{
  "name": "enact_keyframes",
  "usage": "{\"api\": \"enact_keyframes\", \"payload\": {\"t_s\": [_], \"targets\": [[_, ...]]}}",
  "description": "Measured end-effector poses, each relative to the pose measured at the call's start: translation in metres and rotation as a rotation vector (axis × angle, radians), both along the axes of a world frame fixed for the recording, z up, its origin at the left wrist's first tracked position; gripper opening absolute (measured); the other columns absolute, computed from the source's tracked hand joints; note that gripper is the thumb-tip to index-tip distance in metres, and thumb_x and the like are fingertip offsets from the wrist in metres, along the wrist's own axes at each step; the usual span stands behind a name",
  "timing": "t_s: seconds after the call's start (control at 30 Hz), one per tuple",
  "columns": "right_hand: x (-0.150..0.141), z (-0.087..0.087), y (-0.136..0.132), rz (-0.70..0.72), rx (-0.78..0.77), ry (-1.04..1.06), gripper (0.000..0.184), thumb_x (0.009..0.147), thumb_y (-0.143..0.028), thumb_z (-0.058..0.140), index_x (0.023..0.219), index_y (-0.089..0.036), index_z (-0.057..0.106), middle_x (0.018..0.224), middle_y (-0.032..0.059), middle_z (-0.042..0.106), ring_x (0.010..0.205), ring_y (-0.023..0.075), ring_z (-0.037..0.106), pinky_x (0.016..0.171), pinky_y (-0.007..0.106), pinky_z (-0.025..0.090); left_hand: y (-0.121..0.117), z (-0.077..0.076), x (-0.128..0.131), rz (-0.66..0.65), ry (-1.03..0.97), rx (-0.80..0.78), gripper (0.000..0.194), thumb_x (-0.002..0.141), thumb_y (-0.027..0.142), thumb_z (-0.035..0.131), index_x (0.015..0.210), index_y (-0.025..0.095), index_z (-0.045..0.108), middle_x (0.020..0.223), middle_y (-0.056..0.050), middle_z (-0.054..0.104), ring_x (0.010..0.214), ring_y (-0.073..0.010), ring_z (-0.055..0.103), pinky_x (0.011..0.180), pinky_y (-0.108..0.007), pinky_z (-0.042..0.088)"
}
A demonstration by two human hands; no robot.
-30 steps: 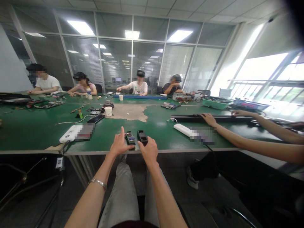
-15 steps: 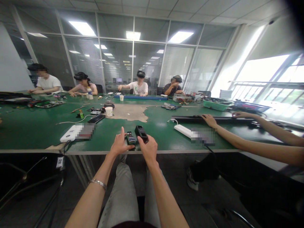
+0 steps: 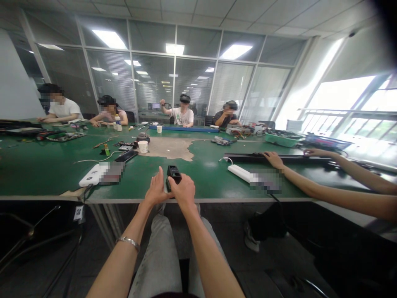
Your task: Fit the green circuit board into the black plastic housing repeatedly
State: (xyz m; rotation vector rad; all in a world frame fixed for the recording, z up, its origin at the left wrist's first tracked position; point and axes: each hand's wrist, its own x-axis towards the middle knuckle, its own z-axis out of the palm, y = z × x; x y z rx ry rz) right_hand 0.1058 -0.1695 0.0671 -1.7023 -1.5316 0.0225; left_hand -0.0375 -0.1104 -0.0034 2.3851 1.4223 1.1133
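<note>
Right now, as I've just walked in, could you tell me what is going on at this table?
The person's right hand holds a small black electronic device near the edge of a green workbench, with the left hand open beside it. To the right, a co-worker's hand rests on a long black bar.

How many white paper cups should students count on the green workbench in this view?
2. One white paper cup stands at the left end of the worn tan patch on the green workbench; the other stands farther away, beside the long blue strip. Clutter could hide more.
</note>
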Motion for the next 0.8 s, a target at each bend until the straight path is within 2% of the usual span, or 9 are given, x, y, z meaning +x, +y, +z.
{"api": "enact_keyframes", "payload": {"t_s": [0.13,0.23,0.33,0.57,0.7,0.8], "targets": [[-0.004,-0.001,0.002,0.001,-0.057,-0.045,0.035,0.081,-0.050,0.064,0.088,-0.016,0.065,0.089,0.0131,0.069,0.084,0.0244,0.065,0.071,0.030,0.043,-0.001,-0.001,0.001,-0.002,-0.014,-0.016,0.124,0.071,0.040,0.070,0.150,0.012,-0.021,0.158,-0.026,0.010,0.147,-0.0400,0.013,0.114,-0.062,0.016],[-0.006,-0.010,-0.001,0.002,-0.095,-0.066,0.034,0.079,-0.049,0.066,0.088,-0.017,0.064,0.089,0.0125,0.068,0.083,0.0245,0.065,0.070,0.031,0.043,-0.002,0.000,0.002,0.001,-0.012,-0.016,0.114,0.075,0.033,0.062,0.150,0.012,-0.022,0.159,-0.025,0.008,0.148,-0.0377,0.011,0.115,-0.062,0.015],[-0.004,-0.020,-0.008,0.010,-0.122,-0.078,0.033,0.078,-0.048,0.067,0.088,-0.017,0.063,0.089,0.0118,0.068,0.084,0.0243,0.065,0.070,0.031,0.044,-0.003,0.002,0.003,0.006,0.001,-0.013,0.112,0.073,0.028,0.059,0.150,0.010,-0.021,0.159,-0.024,0.007,0.148,-0.0370,0.010,0.116,-0.060,0.013],[0.000,-0.025,-0.011,0.002,-0.072,-0.052,0.044,0.074,-0.053,0.070,0.097,-0.016,0.062,0.096,0.0126,0.066,0.093,0.0269,0.062,0.076,0.032,0.044,-0.005,0.004,0.003,-0.007,0.030,-0.020,0.113,0.071,0.026,0.059,0.150,0.011,-0.021,0.157,-0.024,0.017,0.146,-0.0379,0.019,0.115,-0.062,0.016],[-0.003,-0.024,-0.005,0.036,-0.039,-0.002,0.033,0.075,-0.046,0.069,0.089,-0.016,0.063,0.091,0.0124,0.066,0.087,0.0251,0.062,0.075,0.031,0.044,-0.003,0.004,0.003,-0.011,0.040,-0.018,0.112,0.074,0.028,0.059,0.149,0.010,-0.022,0.153,-0.027,0.027,0.141,-0.0384,0.030,0.113,-0.062,0.020],[-0.006,-0.020,-0.004,0.045,-0.004,0.023,0.026,0.079,-0.041,0.065,0.089,-0.017,0.064,0.091,0.0112,0.066,0.088,0.0234,0.061,0.078,0.030,0.044,-0.002,0.004,0.002,-0.019,0.030,-0.023,0.113,0.076,0.033,0.060,0.149,0.010,-0.022,0.150,-0.027,0.032,0.137,-0.0384,0.037,0.111,-0.061,0.023]]}}
